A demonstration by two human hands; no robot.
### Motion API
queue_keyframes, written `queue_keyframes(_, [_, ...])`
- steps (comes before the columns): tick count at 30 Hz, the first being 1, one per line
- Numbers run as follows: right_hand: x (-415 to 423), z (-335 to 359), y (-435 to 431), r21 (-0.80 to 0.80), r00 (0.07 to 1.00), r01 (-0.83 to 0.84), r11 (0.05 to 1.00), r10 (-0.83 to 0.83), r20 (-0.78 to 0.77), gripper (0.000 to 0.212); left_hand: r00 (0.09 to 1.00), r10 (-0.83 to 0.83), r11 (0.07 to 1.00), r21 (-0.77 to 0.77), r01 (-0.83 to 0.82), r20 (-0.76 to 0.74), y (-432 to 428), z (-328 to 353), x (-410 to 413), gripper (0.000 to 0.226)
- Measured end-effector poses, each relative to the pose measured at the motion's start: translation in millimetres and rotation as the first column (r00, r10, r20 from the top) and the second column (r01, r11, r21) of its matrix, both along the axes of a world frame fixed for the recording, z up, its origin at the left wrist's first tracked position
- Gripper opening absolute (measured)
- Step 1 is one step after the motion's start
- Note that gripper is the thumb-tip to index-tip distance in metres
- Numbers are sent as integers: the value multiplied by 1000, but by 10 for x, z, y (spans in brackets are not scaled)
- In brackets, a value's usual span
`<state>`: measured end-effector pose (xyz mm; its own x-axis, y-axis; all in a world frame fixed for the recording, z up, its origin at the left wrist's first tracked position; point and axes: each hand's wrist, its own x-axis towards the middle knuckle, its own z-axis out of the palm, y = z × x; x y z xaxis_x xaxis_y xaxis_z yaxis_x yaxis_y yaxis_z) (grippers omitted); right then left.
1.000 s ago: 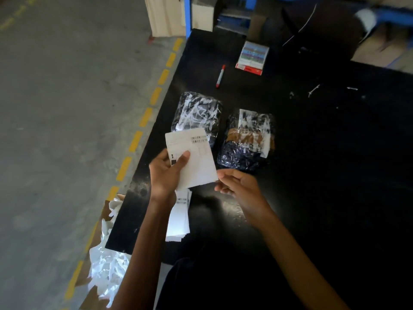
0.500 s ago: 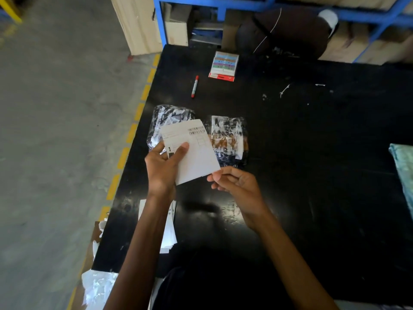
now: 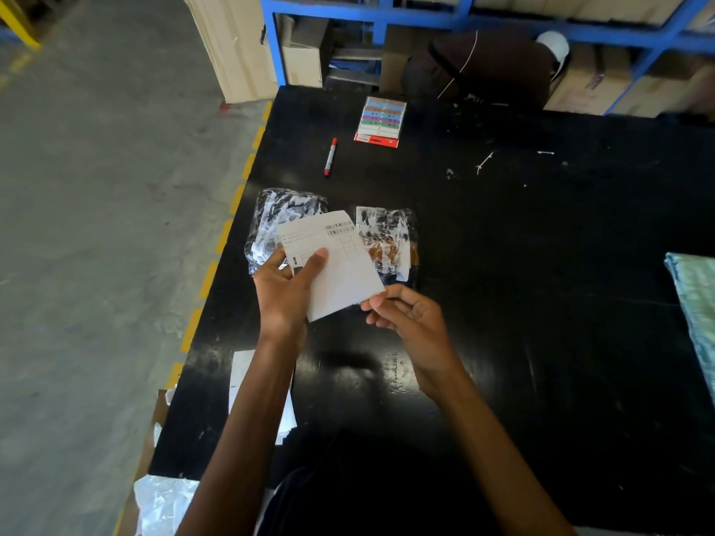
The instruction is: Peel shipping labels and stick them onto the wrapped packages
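Head view shows the left hand [image 3: 284, 294] holding a white shipping label [image 3: 332, 261] above the black tabletop [image 3: 541, 303], thumb pressed on its printed face, while the right hand [image 3: 410, 323] pinches the label's lower right corner in a narrow grip. Two wrapped packages [image 3: 390, 241] lie side by side near the tabletop's left edge, partly hidden behind the label. A red marker [image 3: 330, 157] and a colourful card pack [image 3: 381, 121] rest toward the far edge, and more label sheets [image 3: 242, 375] lie under the left forearm.
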<state>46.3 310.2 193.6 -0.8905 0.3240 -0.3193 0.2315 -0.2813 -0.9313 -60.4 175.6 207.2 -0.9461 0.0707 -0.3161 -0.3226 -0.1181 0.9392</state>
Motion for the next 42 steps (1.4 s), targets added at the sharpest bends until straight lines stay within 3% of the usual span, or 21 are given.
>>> queue_keyframes(9, [-27,4,22,-33,998,28,999,-30,-61,12,992,-52,994,104,40,117,95,10,63,27])
queue_keyframes(13, [-26,0,11,-59,995,26,998,-31,-98,12,985,-60,995,82,48,160,144,-31,111,19])
queue_keyframes(23, [-7,17,68,-16,988,18,1000,-20,-153,19,949,-136,990,86,116,285,172,-127,193,35])
queue_keyframes(30, [5,57,111,49,981,57,997,-47,-187,17,940,-168,986,73,153,296,172,-153,227,19])
queue_keyframes(42, [12,56,127,59,978,135,989,-123,-167,15,931,-181,983,45,176,316,263,-186,301,32])
